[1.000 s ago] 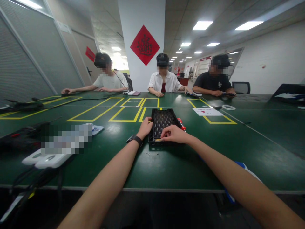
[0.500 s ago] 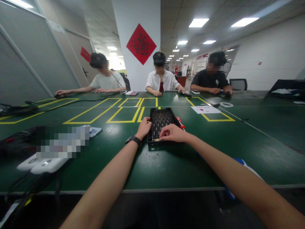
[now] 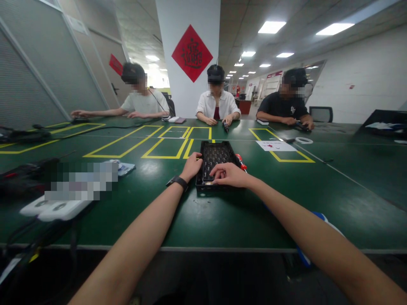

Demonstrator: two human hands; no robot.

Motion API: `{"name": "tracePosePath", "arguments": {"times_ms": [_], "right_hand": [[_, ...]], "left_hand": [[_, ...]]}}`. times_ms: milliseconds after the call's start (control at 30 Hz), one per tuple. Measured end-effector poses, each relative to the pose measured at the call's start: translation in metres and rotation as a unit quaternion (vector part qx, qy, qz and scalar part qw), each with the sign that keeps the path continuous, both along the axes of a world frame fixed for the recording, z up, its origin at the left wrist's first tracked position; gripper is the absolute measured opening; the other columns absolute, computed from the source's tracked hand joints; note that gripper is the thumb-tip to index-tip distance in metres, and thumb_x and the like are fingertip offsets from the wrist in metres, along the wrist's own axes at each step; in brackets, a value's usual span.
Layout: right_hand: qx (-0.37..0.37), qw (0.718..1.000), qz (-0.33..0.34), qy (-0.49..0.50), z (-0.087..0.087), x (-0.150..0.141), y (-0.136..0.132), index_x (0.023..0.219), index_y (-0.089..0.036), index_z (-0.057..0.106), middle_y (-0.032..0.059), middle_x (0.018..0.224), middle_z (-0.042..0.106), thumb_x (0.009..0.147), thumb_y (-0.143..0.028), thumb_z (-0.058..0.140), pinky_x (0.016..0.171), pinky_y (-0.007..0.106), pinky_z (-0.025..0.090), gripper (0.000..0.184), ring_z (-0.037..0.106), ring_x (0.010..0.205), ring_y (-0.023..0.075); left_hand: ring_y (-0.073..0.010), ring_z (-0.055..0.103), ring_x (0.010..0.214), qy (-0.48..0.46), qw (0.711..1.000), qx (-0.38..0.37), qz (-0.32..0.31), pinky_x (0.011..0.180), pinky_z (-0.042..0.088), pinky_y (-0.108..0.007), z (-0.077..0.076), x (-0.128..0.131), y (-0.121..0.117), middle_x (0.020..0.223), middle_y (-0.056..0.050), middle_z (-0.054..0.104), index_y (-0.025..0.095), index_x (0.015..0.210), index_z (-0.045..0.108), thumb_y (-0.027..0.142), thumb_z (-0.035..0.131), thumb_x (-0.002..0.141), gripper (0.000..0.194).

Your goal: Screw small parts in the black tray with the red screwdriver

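Observation:
A black open case (image 3: 219, 152) with rows of small cells inside lies on the green table in front of me. My left hand (image 3: 191, 166) grips its left wall, the thumb at the rim. Over the near right part of the case is my right hand (image 3: 230, 174), fingers curled and the fingertips closed down by the near inner edge. A small pale strip (image 3: 209, 183) shows beside those fingertips; whether they hold it or only touch it is unclear. Along the right side of the case rests a red-handled tool (image 3: 241, 161), partly hidden.
White power strips (image 3: 52, 207) and dark cables lie on the left. A printed sheet (image 3: 276, 146) and a white ring (image 3: 304, 140) are at the right. Yellow tape rectangles mark the green table (image 3: 178, 212). Three people sit along the far side.
The view has tilted slightly. My right hand's fingers have shifted a little near the pale strip, while my left hand stays on the case. The middle person's dark tool has turned and moved left.

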State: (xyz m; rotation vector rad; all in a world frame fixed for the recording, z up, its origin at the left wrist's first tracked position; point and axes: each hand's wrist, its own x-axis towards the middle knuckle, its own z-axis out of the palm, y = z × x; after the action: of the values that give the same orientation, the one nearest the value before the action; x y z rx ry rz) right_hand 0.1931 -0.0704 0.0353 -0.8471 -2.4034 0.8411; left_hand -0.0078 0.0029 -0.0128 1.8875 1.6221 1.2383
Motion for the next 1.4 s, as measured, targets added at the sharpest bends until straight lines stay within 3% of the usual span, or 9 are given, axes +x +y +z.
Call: {"name": "tracePosePath", "arguments": {"times_ms": [533,1400], "right_hand": [[0.032,0.999,-0.002,0.009,-0.001,0.0,0.001,0.096,-0.013,0.062,0.0003,0.066,0.062,0.071,-0.025,0.063,0.059,0.02,0.04,0.028,0.053,0.058,0.0083],[-0.004,0.998,0.043,-0.041,0.01,0.003,-0.003,0.091,-0.013,0.068,0.0038,0.075,0.064,0.074,-0.035,0.061,0.061,0.022,0.041,0.029,0.053,0.066,0.0106]], "left_hand": [[-0.0192,0.054,0.103,-0.002,1.0,0.01,-0.001,0.092,0.042,-0.032,-0.002,-0.001,0.002,0.11,-0.01,0.059,0.013,0.104,0.054,0.015,0.043,0.071,0.035],[-0.0199,0.054,0.103,-0.008,1.0,0.005,-0.005,0.092,0.043,-0.034,0.001,0.0,-0.003,0.109,-0.009,0.059,0.014,0.104,0.055,0.015,0.043,0.07,0.036]]}}
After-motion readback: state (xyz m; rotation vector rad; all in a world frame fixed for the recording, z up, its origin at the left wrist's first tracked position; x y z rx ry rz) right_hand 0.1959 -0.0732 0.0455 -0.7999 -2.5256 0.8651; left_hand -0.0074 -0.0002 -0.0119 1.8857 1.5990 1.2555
